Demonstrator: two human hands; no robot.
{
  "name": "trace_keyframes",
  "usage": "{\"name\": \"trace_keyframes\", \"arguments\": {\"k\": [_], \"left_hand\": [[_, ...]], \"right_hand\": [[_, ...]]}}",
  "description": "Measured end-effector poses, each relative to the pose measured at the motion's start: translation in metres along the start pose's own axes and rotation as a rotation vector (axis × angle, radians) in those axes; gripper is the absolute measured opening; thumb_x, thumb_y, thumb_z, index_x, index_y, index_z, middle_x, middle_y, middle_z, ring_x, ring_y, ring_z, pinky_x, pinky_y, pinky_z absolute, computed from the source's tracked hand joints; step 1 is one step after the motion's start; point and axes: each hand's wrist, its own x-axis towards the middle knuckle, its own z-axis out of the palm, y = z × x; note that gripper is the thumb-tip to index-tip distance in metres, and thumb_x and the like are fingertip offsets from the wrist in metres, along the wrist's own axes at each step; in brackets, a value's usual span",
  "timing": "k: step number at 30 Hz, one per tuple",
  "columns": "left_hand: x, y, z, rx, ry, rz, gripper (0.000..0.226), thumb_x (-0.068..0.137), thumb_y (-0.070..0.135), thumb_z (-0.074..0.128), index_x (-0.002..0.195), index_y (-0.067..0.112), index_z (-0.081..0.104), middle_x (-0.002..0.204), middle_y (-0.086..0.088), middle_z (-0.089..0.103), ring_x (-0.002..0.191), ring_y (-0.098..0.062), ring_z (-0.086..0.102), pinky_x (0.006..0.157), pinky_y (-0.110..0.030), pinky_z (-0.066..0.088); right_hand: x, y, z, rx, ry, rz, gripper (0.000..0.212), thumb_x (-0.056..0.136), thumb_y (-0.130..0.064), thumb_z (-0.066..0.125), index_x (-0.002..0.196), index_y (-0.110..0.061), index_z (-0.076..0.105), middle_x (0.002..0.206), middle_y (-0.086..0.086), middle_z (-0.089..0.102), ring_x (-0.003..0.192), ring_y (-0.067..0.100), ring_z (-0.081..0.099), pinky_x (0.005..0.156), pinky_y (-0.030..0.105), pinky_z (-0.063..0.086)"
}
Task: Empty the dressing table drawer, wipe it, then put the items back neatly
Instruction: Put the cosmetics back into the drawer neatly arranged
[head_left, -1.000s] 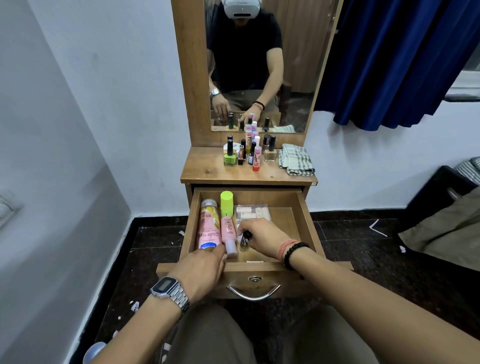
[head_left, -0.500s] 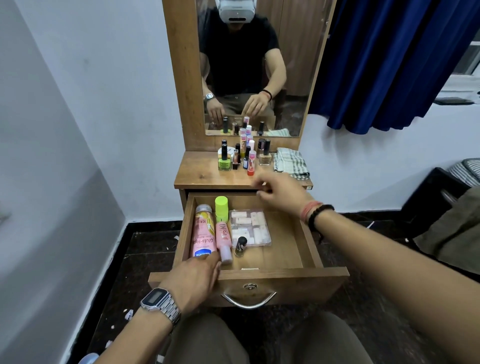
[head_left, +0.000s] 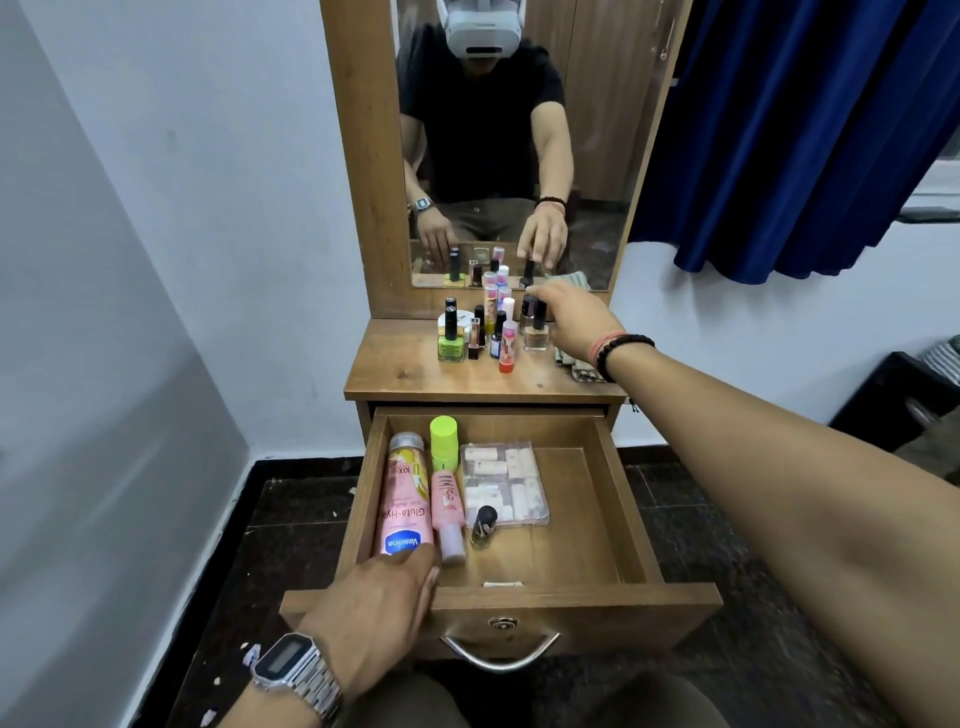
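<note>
The wooden drawer (head_left: 626, 499) is pulled out. Along its left side lie a pink Vaseline bottle (head_left: 405, 499), a green-capped bottle (head_left: 444, 441) and a pink tube (head_left: 448, 506). Beside them are a clear plastic box (head_left: 506, 483) and a small black-capped vial (head_left: 484, 525). My left hand (head_left: 374, 597) rests on the drawer's front edge, fingertips touching the Vaseline bottle's base. My right hand (head_left: 571, 322) reaches over the tabletop (head_left: 405, 374). Its fingers curl round the cap of a dark-capped bottle (head_left: 529, 307) at the back of a cluster of several small bottles (head_left: 483, 332).
A checked cloth (head_left: 574, 366) lies on the tabletop under my right wrist. The mirror (head_left: 509, 156) stands behind the bottles. A blue curtain (head_left: 805, 130) hangs at the right, with dark bags on the floor below. The drawer's right half is bare wood.
My right hand left the vial in the drawer, rose over the tabletop and reached the back bottles. My left hand stayed at the drawer's front edge.
</note>
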Motion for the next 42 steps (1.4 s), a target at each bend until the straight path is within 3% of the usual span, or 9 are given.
{"name": "trace_keyframes", "arguments": {"k": [3,10,15,21,25,29,34,42], "left_hand": [[0.000,0.000,0.000,0.028,0.005,-0.001,0.075,0.074,0.058,-0.014,0.114,0.029,0.043,0.106,0.005,0.060,0.095,-0.017,0.058,0.083,-0.031,0.044],[0.001,-0.003,0.004,0.011,0.042,0.008,0.076,0.074,0.057,-0.012,0.114,0.028,0.045,0.106,0.004,0.061,0.094,-0.019,0.058,0.084,-0.033,0.044],[0.001,-0.003,0.002,-0.029,0.048,0.028,0.074,0.075,0.058,-0.010,0.112,0.026,0.046,0.101,0.001,0.062,0.091,-0.020,0.058,0.081,-0.032,0.044],[0.003,-0.007,0.001,-0.104,0.020,0.016,0.076,0.074,0.072,-0.006,0.102,0.026,0.048,0.094,0.002,0.063,0.087,-0.020,0.059,0.076,-0.033,0.044],[0.002,-0.004,0.001,-0.071,0.031,0.006,0.100,0.063,0.083,-0.023,0.102,0.028,0.052,0.097,0.006,0.063,0.092,-0.016,0.059,0.078,-0.031,0.045],[0.002,-0.001,0.003,-0.043,0.055,-0.003,0.104,0.061,0.082,-0.027,0.099,0.027,0.052,0.098,0.005,0.063,0.095,-0.017,0.059,0.081,-0.034,0.046],[0.002,0.002,0.001,-0.040,0.058,0.002,0.106,0.058,0.081,-0.029,0.100,0.027,0.052,0.100,0.004,0.062,0.096,-0.018,0.058,0.082,-0.034,0.046],[0.003,0.001,0.001,-0.014,0.059,0.013,0.107,0.058,0.078,-0.033,0.106,0.032,0.051,0.103,0.006,0.062,0.097,-0.016,0.057,0.082,-0.034,0.046]], "right_hand": [[0.006,0.001,0.006,0.007,0.007,0.021,0.045,0.082,0.009,0.053,0.117,-0.018,0.063,0.117,0.006,0.064,0.104,0.026,0.061,0.089,0.041,0.053],[-0.007,0.002,0.008,0.103,0.068,0.082,0.021,0.085,-0.001,0.052,0.089,-0.019,0.063,0.096,0.004,0.065,0.088,0.024,0.061,0.080,0.038,0.052],[-0.026,0.006,-0.002,0.161,0.123,0.103,0.029,0.082,0.003,0.050,0.086,-0.024,0.059,0.095,0.002,0.068,0.093,0.025,0.062,0.082,0.038,0.052],[-0.068,-0.006,-0.036,0.286,0.240,0.017,0.012,0.084,-0.007,0.064,0.089,-0.018,0.066,0.091,-0.004,0.068,0.088,0.015,0.062,0.083,0.032,0.052],[-0.099,-0.016,-0.043,0.317,0.144,-0.006,0.014,0.082,-0.006,0.063,0.087,-0.019,0.067,0.085,-0.007,0.066,0.084,0.013,0.063,0.080,0.028,0.052],[-0.118,-0.018,-0.027,0.243,-0.020,0.032,0.016,0.084,-0.005,0.059,0.093,-0.014,0.070,0.086,-0.002,0.068,0.079,0.010,0.060,0.074,0.021,0.049],[-0.126,-0.008,0.011,0.187,-0.128,0.103,0.021,0.081,-0.003,0.054,0.087,-0.017,0.068,0.087,0.004,0.071,0.084,0.020,0.066,0.076,0.033,0.054],[-0.122,-0.005,0.043,0.145,-0.184,0.185,0.023,0.084,-0.001,0.053,0.097,-0.014,0.065,0.101,0.009,0.068,0.096,0.029,0.063,0.082,0.036,0.052]]}}
